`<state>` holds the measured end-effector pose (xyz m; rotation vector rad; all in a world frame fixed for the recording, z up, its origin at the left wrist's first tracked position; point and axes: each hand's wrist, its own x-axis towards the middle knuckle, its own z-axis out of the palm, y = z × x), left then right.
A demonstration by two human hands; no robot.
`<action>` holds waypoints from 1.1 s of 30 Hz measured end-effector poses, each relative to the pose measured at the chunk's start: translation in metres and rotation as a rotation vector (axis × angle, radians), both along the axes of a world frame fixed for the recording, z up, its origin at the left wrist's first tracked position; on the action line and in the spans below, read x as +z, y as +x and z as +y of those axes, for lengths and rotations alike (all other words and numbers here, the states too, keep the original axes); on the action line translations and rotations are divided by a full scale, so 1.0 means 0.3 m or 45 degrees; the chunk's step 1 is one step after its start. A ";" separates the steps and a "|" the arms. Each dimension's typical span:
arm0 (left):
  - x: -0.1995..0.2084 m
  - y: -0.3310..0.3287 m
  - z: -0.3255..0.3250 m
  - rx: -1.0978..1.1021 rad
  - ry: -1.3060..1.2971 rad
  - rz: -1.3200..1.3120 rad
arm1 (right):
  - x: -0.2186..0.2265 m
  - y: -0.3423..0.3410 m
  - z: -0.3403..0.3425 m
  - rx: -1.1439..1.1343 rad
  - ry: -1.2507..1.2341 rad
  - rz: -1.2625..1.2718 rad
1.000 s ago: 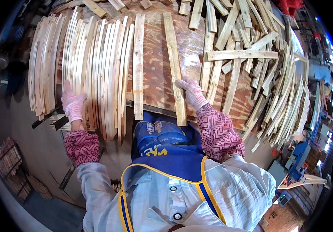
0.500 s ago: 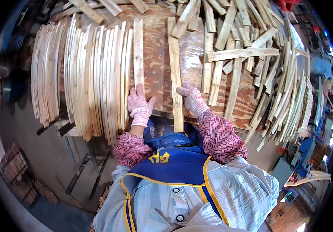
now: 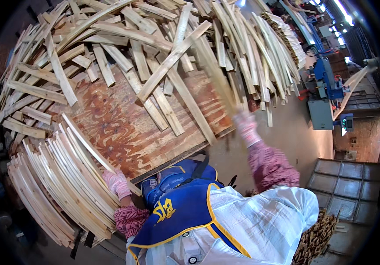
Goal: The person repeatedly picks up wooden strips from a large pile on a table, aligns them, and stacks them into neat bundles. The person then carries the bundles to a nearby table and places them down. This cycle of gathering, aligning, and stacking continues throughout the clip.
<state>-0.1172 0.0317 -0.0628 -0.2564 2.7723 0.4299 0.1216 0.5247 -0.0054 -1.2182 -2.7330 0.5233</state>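
Note:
My left hand (image 3: 117, 182), in a white and pink knit glove, has its fingers closed over the near part of a pale wooden slat (image 3: 88, 148). That slat lies beside a row of slats (image 3: 64, 176) packed side by side on the left. Out to the right, past the table's front edge, my right hand (image 3: 246, 126) grips the near end of another wooden slat (image 3: 218, 73). Both hand and slat are smeared by motion. This slat reaches forward toward the heap, and its far end is hard to make out.
A jumbled heap of loose slats (image 3: 141, 37) covers the far side of the stained plywood table (image 3: 110, 110). More long slats (image 3: 249, 48) hang over its right edge. A blue-and-grey machine (image 3: 322, 95) stands at the right, and a stack of wood pieces (image 3: 316, 236) lies low behind me.
My view has swung to the right. My right hand has carried a slat off to the right, and my left hand, spread open before, now closes on a slat by the row.

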 end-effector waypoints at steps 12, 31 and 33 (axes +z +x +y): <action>0.050 -0.239 0.115 -0.219 0.140 0.704 | 0.112 -0.801 0.294 0.322 0.157 0.710; 0.180 -0.604 0.147 0.529 1.815 -0.101 | -0.047 -2.311 -0.720 1.077 0.358 -0.060; 0.165 -0.370 0.133 0.681 1.486 -0.187 | -0.008 -2.286 -0.731 1.151 0.364 -0.096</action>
